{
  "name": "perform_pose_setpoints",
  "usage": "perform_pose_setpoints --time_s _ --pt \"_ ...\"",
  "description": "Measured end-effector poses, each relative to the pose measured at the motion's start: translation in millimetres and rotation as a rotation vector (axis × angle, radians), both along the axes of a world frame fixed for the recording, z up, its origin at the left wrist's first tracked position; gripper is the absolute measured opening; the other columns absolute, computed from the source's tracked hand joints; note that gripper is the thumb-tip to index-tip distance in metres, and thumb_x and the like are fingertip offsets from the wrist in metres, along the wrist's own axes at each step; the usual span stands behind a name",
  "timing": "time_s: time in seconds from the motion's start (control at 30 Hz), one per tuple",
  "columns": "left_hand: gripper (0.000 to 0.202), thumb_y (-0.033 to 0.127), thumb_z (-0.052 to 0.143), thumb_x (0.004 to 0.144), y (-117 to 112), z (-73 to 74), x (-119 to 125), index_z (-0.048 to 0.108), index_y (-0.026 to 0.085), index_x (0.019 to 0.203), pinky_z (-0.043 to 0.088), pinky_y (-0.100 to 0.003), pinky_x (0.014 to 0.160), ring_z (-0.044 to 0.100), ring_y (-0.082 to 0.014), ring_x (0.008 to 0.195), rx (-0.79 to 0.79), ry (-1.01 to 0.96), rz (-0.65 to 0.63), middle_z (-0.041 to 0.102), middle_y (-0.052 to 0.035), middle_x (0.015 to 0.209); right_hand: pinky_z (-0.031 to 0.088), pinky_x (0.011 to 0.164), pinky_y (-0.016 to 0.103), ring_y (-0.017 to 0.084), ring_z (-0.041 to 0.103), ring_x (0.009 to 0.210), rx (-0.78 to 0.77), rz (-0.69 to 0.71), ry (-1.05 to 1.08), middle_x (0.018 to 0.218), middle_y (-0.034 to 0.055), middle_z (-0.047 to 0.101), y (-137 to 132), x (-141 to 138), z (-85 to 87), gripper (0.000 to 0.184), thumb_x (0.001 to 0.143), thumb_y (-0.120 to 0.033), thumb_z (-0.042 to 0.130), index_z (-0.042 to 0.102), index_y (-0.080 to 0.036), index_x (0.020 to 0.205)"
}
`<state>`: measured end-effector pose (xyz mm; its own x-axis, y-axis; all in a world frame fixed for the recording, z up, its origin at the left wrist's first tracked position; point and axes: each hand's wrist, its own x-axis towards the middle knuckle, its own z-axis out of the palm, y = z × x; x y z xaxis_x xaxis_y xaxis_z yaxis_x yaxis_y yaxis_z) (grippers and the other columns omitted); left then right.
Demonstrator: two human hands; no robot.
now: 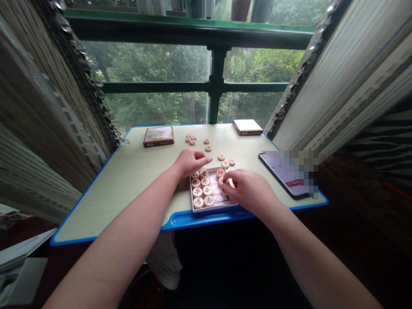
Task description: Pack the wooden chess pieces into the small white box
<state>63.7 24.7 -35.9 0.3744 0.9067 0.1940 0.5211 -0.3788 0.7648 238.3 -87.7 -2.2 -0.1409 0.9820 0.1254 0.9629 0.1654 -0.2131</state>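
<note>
A shallow white box point(193, 207) stands at the table's near edge. Its left side holds two columns of round wooden xiangqi pieces with black characters, such as the near-left piece point(198, 202). A red-marked piece point(220, 172) lies in its far-right part. My right hand point(246, 186) is closed at the box's right side, thumb and index finger on another red-marked xiangqi piece point(221, 180). Over the far-left edge of the box hovers my left hand point(190, 163), thumb stretched out, with no piece visible in it; its other fingers are partly hidden.
Beyond the box lie loose red-marked pieces point(221, 157) and a small cluster of pieces point(190, 139). A brown box point(159, 136) stands far left on the table point(128, 184), a white-topped box point(247, 127) far right. A phone point(283, 174) lies at right. Curtains flank the window.
</note>
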Motion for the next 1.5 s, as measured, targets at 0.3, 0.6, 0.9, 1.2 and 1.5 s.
perform_pose_setpoints --time_s 0.3,0.6,0.9,1.2,1.5 --pt "0.039 0.048 0.059 0.068 1.3 -1.5 -1.1 0.069 0.01 0.064 0.031 -0.024 0.051 0.042 -0.0103 0.053 0.024 0.024 0.02 0.049 0.0019 0.049 0.026 0.052 0.024 0.012 0.05 0.058 0.03 -0.003 0.047 0.072 0.0008 0.065 1.9 1.4 -2.9 0.019 0.079 -0.039 0.056 0.068 -0.024 0.078" --pt "0.027 0.038 0.062 0.069 -10.4 13.7 4.3 0.07 0.013 0.074 0.041 -0.026 0.066 0.052 -0.014 0.068 0.279 0.013 -0.03 0.065 -0.0046 0.072 0.032 0.057 0.025 0.014 0.056 0.065 0.077 0.026 0.094 0.074 0.0012 0.067 -0.1 13.0 2.7 0.022 0.083 -0.037 0.051 0.068 -0.024 0.078" --pt "0.021 0.03 0.055 0.074 2.9 0.5 2.5 0.069 0.014 0.076 0.046 -0.029 0.069 0.058 -0.0164 0.072 0.305 0.031 0.142 0.068 -0.0054 0.077 0.044 0.068 0.027 0.02 0.061 0.081 0.01 -0.098 -0.025 0.092 0.0062 0.07 87.7 42.5 21.7 0.025 0.078 -0.021 0.052 0.071 -0.02 0.095" --pt "0.022 0.021 0.059 0.068 14.6 -6.2 -4.7 0.069 0.015 0.086 0.049 -0.028 0.075 0.063 -0.0176 0.087 0.142 -0.198 0.208 0.07 -0.0058 0.093 0.047 0.077 0.026 0.016 0.061 0.08 -0.032 0.3 0.157 0.097 0.0062 0.066 88.8 39.4 1.8 0.022 0.078 -0.014 0.055 0.071 -0.02 0.091" --pt "0.018 0.026 0.059 0.067 9.4 -4.0 -5.2 0.07 0.015 0.076 0.047 -0.026 0.066 0.061 -0.016 0.074 0.171 -0.111 0.235 0.07 -0.0037 0.083 0.045 0.08 0.029 0.02 0.06 0.086 0.006 0.336 0.076 0.097 0.007 0.065 91.9 39.6 -3.9 0.015 0.074 -0.02 0.063 0.071 -0.02 0.086"
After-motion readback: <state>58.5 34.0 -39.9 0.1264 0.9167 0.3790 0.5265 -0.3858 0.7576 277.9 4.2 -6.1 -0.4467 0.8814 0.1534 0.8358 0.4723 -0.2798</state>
